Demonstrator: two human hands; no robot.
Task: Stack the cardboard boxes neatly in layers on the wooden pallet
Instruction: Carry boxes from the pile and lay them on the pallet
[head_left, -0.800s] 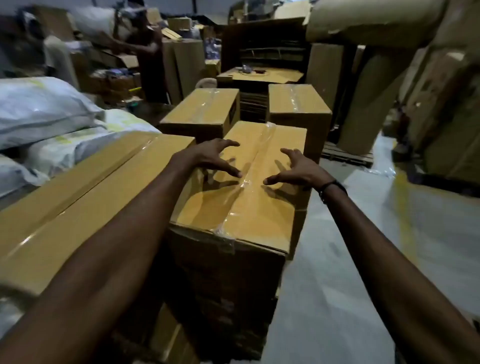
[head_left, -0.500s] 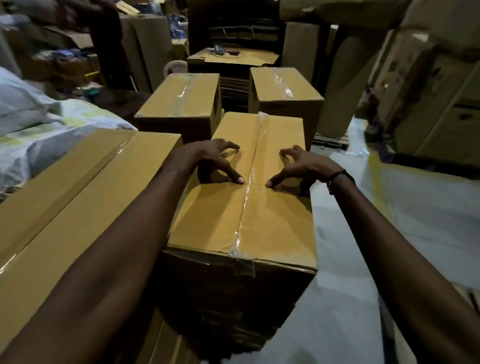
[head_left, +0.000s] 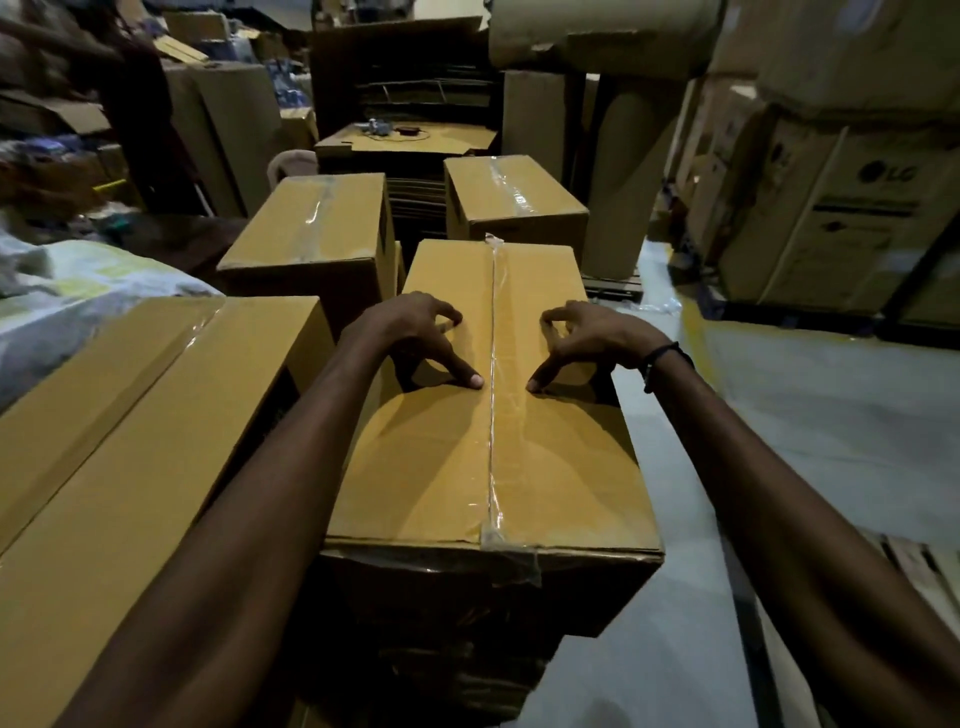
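A taped cardboard box stands straight ahead of me on top of a darker box. My left hand and my right hand press on its top, one on each side of the tape seam, fingers arched, thumb tips and fingertips touching the cardboard. Neither hand grips anything. Two more taped boxes stand behind it, one at the back left and one at the back right. A long flat box lies beside it on the left. Slats of a wooden pallet show at the lower right.
White sacks lie at the left. Printed appliance cartons are stacked at the right, and tall cardboard rolls stand behind the boxes. A person stands far back left. Grey floor runs along the right.
The box now sits squarer under me, seam pointing straight ahead. Both hands have arched higher onto their fingertips, in about the same spot on the top.
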